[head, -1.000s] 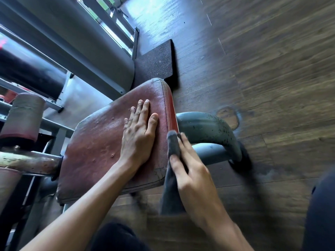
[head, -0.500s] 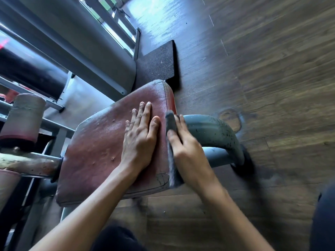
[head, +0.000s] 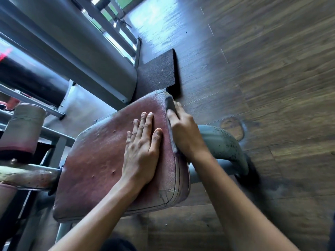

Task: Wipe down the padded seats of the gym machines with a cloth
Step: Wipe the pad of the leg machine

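One padded seat (head: 101, 169), worn red-brown leather with a few small pits, fills the middle of the view, and two bare hands work on it. The left hand (head: 141, 151) lies flat on the top, its fingers (head: 147, 124) straight and close together, holding nothing, at about three o'clock from the seat's middle. The right hand (head: 184, 131) is just beside it, thumb and fingers curled over the single grey cloth (head: 170, 105), pressing it against the seat's side edge near the far corner, at about one o'clock. One curved grey frame tube (head: 221, 144), its paint chipped, runs under the seat at three o'clock. One black rubber mat (head: 157, 73) lies on the dark wooden floor (head: 272, 87) at twelve o'clock. One faded roller pad (head: 23, 127) stands at nine o'clock.
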Tool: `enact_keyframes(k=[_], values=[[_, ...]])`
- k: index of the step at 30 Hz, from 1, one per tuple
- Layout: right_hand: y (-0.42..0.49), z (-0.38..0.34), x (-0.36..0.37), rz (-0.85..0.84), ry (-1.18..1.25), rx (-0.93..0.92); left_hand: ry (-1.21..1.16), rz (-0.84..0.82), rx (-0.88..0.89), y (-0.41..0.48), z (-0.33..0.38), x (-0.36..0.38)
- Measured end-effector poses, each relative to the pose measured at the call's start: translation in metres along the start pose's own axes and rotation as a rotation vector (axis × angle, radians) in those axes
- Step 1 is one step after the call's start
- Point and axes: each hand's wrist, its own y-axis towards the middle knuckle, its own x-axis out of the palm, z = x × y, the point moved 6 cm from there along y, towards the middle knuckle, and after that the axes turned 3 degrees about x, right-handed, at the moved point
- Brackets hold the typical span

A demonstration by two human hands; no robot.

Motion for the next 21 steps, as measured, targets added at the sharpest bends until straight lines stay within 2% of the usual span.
enact_keyframes(k=[2,6,12,15,17,20,21], values=[[-0.004,-0.002,-0.002,0.005,-0.001,-0.019,0.01,-0.007,-0.003,-0.001,0.001,0.0],[-0.078,0.01,-0.009,0.009,0.079,-0.053,0.027,-0.01,-0.007,-0.001,0.0,0.0],[0.019,0.0,0.005,-0.006,-0.012,0.007,0.013,-0.003,-0.007,-0.002,0.001,0.0],[-0.039,0.006,0.006,-0.03,-0.004,-0.079,0.021,-0.005,-0.006,-0.002,0.001,-0.001],[-0.078,0.013,0.0,0.027,0.075,-0.06,0.02,-0.01,-0.003,-0.002,0.002,0.0],[-0.03,0.008,0.007,-0.047,-0.178,-0.115,0.011,-0.008,-0.005,-0.001,0.001,0.001],[0.001,0.003,0.011,-0.05,-0.164,-0.113,0.012,-0.004,-0.006,-0.001,0.0,0.0]])
